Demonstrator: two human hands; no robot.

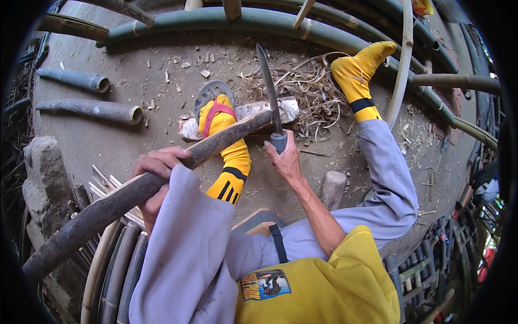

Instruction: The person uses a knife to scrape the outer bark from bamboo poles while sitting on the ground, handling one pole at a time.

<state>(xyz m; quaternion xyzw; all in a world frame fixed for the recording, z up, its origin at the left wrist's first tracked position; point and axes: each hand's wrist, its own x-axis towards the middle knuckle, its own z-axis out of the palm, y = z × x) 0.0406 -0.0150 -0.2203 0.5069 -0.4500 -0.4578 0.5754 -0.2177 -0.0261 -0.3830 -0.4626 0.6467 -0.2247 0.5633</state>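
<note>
My left hand (155, 175) is wrapped round a long, dark wooden pole (89, 227), which slants up from the lower left across my knee. The pole's far end lies over a pale, hacked wooden block (286, 109) on the ground. In my right hand (287, 162) is the grey handle of a long knife (269, 89), its blade pointing away from me. The blade stands right beside the pole's end; I cannot tell whether they touch. My left foot (218, 121), in a yellow sock and red-strapped sandal, is by the block, partly under the pole.
Curled shavings (315, 97) are heaped beyond the block. My right foot (360, 73) is stretched out near a long green bamboo pole (264, 20). Two cut bamboo tubes (89, 110) lie at left, by a rock (47, 173). A short stump (334, 189) stands right of my forearm.
</note>
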